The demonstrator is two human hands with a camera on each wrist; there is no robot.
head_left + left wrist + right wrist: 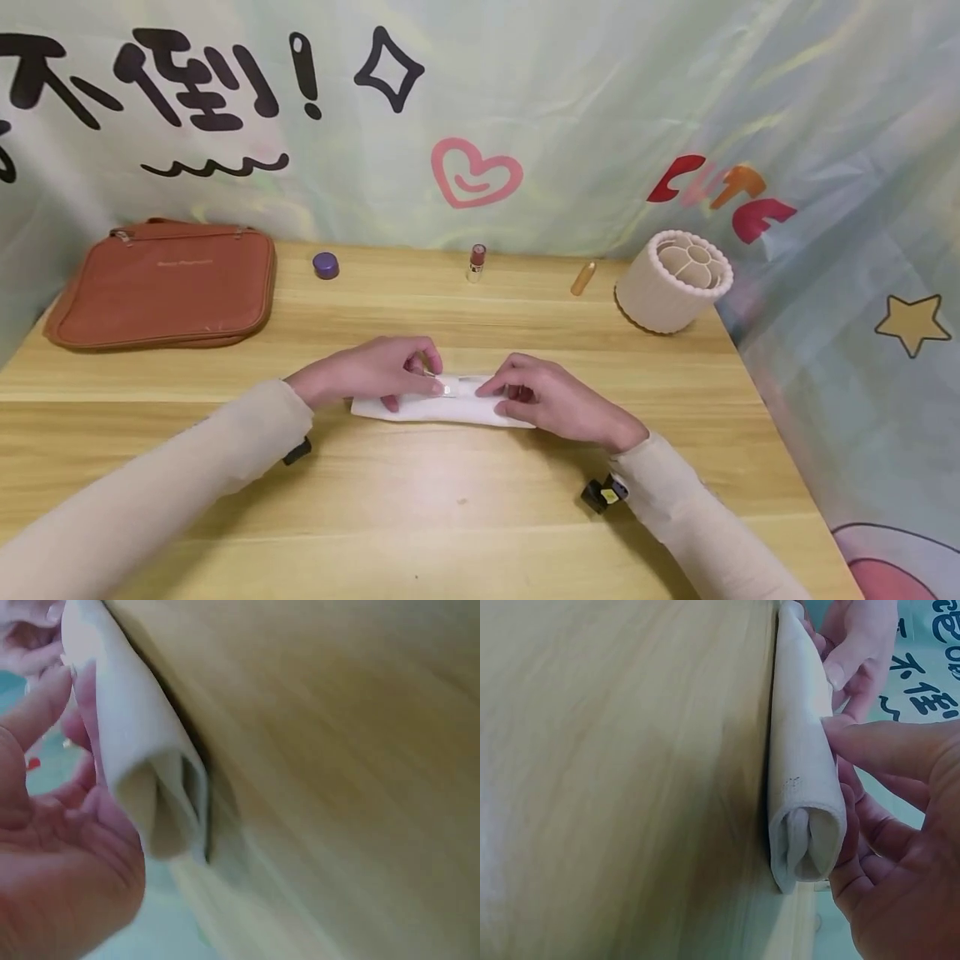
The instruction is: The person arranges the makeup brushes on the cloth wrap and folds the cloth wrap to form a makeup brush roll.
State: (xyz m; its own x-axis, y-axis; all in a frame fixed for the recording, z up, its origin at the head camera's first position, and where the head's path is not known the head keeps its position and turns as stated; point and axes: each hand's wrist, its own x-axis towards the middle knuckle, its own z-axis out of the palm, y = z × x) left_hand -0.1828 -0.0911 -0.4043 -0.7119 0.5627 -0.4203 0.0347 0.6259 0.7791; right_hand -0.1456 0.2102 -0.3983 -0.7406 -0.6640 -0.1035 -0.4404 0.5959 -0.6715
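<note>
A white folded cloth, rolled into a long flat bundle, lies across the wooden table before me. Its end shows several layers folded inside in the left wrist view and the right wrist view. My left hand holds its left half, thumb on the near face and fingers behind the far edge. By that thumb sits a small shiny round spot on the cloth. The right half is gripped by my right hand, thumb on the face and other fingers curled behind it. Both hands' fingertips come close together near the middle.
Along the back of the table stand a brown zip case, a small purple lidded jar, an uncapped lipstick, a gold tube and a cream ribbed holder. A printed curtain hangs close behind.
</note>
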